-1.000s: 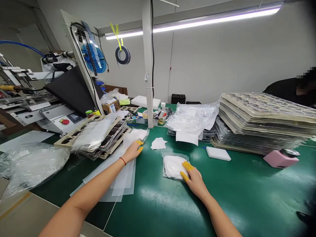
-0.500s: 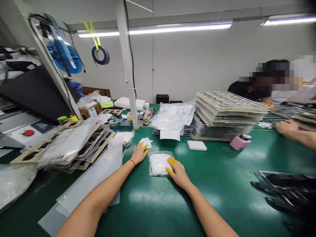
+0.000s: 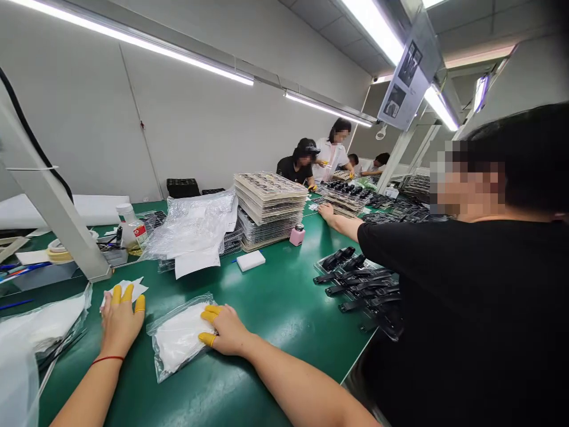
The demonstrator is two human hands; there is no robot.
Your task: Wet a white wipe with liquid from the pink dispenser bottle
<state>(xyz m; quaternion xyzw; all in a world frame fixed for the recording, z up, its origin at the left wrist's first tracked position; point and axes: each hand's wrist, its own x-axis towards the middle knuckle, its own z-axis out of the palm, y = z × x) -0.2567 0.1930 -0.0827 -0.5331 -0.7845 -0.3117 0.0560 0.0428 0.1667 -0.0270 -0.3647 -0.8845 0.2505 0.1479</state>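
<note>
Yellow finger cots cover several fingertips on both hands. My left hand lies palm down on the green table, fingers spread over a small piece of white paper. Right of it lies a clear plastic bag with a stack of white sheets inside. My right hand rests on the bag's right edge, thumb and fingers apart and touching it; its palm is hidden.
Behind stand bubble-wrap bags, a tall stack of trays, a white foam block and a pink bottle. At right, a person in black reaches across, near black straps. A post stands left.
The view has swung to the right, bringing a nearby person and others further back into sight. My hands stay at the white paper and the bag.
</note>
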